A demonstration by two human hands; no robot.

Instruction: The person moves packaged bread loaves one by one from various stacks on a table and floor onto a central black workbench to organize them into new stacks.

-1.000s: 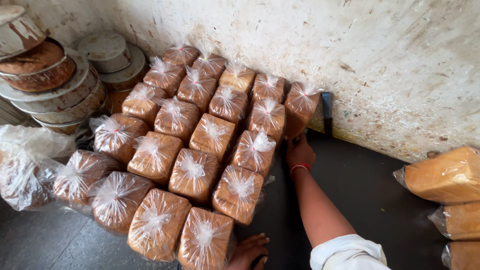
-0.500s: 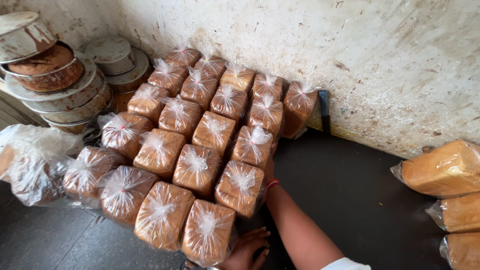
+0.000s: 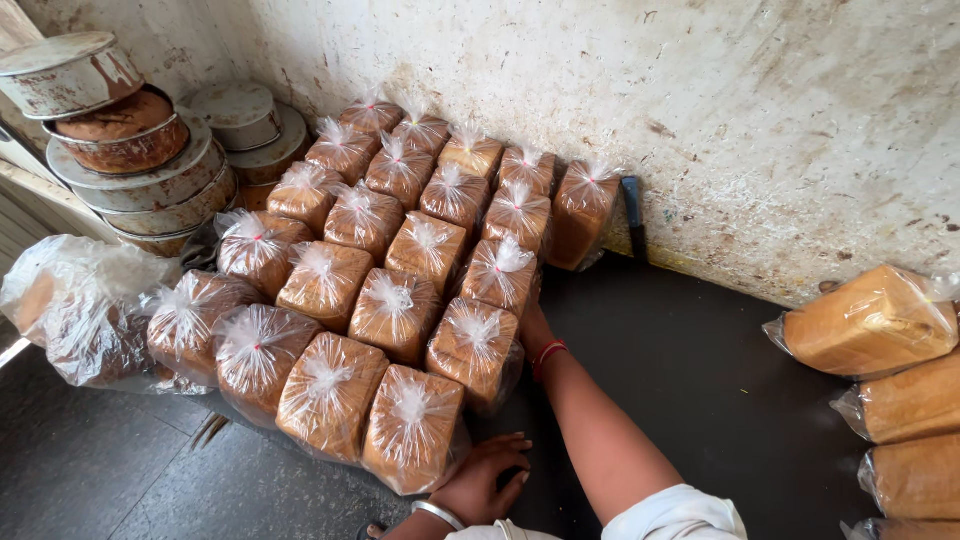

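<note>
- Far left: stacked round baking tins (image 3: pixel 120 150) against the wall; below them a loose plastic bag (image 3: pixel 80 300) with bread inside.
- Centre: block of bagged loaves (image 3: pixel 400 290) standing on end in tight rows on the dark floor (image 3: pixel 700 380), knotted tops up.
- My left hand (image 3: pixel 485 480), fingers spread and empty, rests flat against the base of the nearest loaf (image 3: pixel 412 425).
- My right hand (image 3: pixel 535 335) presses the block's right side; fingers hidden behind a loaf, so closure cannot be told.
- Judgement: bread soft, light, crushable; film slippery. Push low on flat sides, or lift by the knot.
- Right: more loaves (image 3: pixel 880 320) lying apart.
</note>
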